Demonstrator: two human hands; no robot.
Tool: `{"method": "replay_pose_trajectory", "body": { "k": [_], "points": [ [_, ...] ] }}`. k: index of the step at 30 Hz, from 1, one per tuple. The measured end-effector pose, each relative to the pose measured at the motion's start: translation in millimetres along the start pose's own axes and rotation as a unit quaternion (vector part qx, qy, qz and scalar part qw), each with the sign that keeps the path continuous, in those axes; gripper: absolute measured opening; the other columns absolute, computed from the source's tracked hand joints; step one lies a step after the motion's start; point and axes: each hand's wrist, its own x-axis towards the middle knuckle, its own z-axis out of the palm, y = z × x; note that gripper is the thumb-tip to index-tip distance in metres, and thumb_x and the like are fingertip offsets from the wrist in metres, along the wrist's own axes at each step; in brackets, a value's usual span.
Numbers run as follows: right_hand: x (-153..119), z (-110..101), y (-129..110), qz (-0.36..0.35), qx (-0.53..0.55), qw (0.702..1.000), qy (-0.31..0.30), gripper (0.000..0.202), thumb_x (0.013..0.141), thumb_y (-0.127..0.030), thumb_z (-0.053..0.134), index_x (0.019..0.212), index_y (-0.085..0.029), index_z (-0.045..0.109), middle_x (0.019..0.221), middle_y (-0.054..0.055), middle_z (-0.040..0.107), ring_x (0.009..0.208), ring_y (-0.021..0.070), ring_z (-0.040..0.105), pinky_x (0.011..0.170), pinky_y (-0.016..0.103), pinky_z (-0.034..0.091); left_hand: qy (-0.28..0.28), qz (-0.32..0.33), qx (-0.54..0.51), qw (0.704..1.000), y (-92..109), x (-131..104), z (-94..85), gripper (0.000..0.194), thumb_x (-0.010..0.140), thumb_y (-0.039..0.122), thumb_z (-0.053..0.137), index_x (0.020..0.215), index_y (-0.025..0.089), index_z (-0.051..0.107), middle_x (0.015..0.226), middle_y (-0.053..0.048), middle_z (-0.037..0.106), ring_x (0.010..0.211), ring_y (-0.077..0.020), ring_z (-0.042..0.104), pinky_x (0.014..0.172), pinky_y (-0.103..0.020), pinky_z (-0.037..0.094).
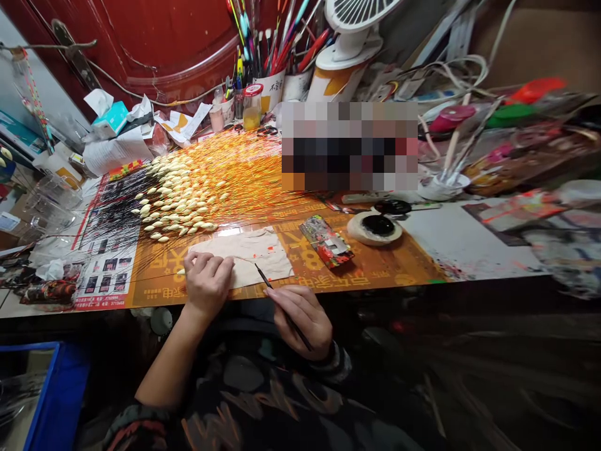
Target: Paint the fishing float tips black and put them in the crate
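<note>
My left hand rests at the table's front edge, closed on a thin fishing float. The float's cream body peeks out left of the fingers, and its slim tip runs right over a pale cloth. In my right hand is a fine dark paintbrush, held like a pen. The brush's point is close to the float's tip; whether they touch, I cannot tell. Orange-red specks mark the cloth.
Many similar floats lie heaped at the back left. A paint-crusted block and a round pot of black paint stand right of the cloth. Behind are brush-filled cups, a white fan and a blurred-out patch.
</note>
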Motion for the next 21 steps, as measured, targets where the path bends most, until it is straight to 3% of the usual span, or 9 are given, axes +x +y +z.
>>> {"method": "replay_pose_trajectory", "body": {
  "k": [6, 21],
  "points": [
    [0.5, 4.4, 0.3, 0.006, 0.009, 1.0, 0.018, 0.059, 0.085, 0.0, 0.058, 0.14, -0.02, 0.051, 0.107, 0.011, 0.071, 0.093, 0.0236, 0.064, 0.074, 0.04, 0.058, 0.011, -0.03, -0.009, 0.999, -12.4, -13.0, -8.1, 0.018, 0.093, 0.021, 0.06, 0.11, 0.02, 0.065, 0.083, -0.003, 0.072, 0.077, -0.017, 0.061, 0.081, -0.037, 0.034],
    [0.6, 2.9, -1.2, 0.022, 0.034, 0.998, 0.047, 0.054, 0.086, 0.002, 0.054, 0.136, -0.018, 0.054, 0.104, 0.01, 0.07, 0.091, 0.0212, 0.063, 0.074, 0.038, 0.057, 0.009, 0.0, -0.016, 1.0, -24.2, -19.0, -8.1, 0.02, 0.089, 0.019, 0.066, 0.109, 0.021, 0.065, 0.086, -0.002, 0.072, 0.077, -0.0182, 0.06, 0.081, -0.038, 0.036]
  ]
}}
